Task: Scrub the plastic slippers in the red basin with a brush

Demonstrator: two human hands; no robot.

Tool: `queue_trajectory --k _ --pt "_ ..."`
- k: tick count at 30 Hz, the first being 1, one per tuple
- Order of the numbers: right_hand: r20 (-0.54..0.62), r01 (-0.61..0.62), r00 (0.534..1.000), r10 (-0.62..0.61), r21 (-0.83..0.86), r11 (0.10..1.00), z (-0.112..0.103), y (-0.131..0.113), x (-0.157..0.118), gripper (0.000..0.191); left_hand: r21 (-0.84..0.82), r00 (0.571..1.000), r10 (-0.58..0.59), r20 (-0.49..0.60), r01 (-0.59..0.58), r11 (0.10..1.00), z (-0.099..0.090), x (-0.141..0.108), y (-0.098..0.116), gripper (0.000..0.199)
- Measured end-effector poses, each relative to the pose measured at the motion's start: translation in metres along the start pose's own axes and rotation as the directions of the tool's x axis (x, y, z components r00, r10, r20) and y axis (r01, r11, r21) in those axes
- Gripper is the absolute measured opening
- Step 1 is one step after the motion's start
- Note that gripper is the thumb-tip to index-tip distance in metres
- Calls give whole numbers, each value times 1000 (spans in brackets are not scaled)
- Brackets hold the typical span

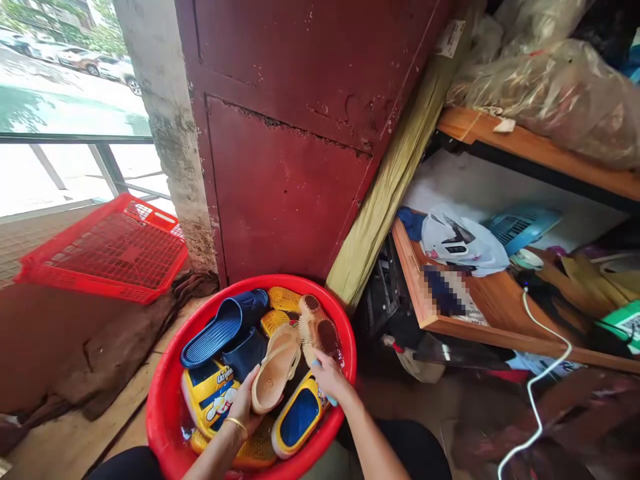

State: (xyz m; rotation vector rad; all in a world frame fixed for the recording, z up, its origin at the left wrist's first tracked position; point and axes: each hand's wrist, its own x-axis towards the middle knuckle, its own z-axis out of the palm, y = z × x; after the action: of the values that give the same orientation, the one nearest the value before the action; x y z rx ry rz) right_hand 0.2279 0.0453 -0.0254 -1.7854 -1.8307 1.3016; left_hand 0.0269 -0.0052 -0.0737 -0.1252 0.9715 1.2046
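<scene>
My left hand [245, 400], with a gold bangle at the wrist, is closed around the heel end of a beige sandal [273, 377] above a red basin [157, 400]. My right hand [330, 377] is closed on a scrubbing brush [306, 341], whose bristles lie close beside the sandal's strap. Light blue bits of its handle show at the fingers. In the basin's water lie blue slippers [215, 330], a yellow slipper with a cartoon print [213, 397] and a yellow-and-blue slipper [297, 420]. Another tan sandal [327, 333] and several yellow pieces are partly hidden.
A red plastic crate [115, 247] leans at the left by the window. Behind the basin stands a dark red door [290, 187] with a rolled yellowish sheet [380, 213] against it. Wooden shelves [430, 323] with bags and a white cable [535, 413] fill the right.
</scene>
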Motion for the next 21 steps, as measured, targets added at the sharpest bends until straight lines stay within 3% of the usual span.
queue_trajectory --k 4,8,11,15,18,21 --pt "65 7 998 -4 -52 999 -1 -7 0 51 66 1000 -14 -20 15 998 -2 2 -1 32" --pt "185 52 983 -23 -153 987 -9 2 -11 46 64 998 -23 -55 26 998 -3 6 1 32" --pt "99 116 991 -91 -292 949 -9 3 -13 51 66 999 -46 -27 48 997 -3 6 0 35" --pt "-65 83 991 -116 -378 922 0 -13 8 55 62 995 -94 -29 95 994 -2 2 -2 41" --pt "-98 65 989 -109 -373 926 1 -25 19 57 34 995 -86 -42 88 996 -2 -2 -2 46" --pt "-44 97 992 -122 -375 922 -4 -22 8 55 35 998 -52 -29 53 998 -1 -2 -2 49"
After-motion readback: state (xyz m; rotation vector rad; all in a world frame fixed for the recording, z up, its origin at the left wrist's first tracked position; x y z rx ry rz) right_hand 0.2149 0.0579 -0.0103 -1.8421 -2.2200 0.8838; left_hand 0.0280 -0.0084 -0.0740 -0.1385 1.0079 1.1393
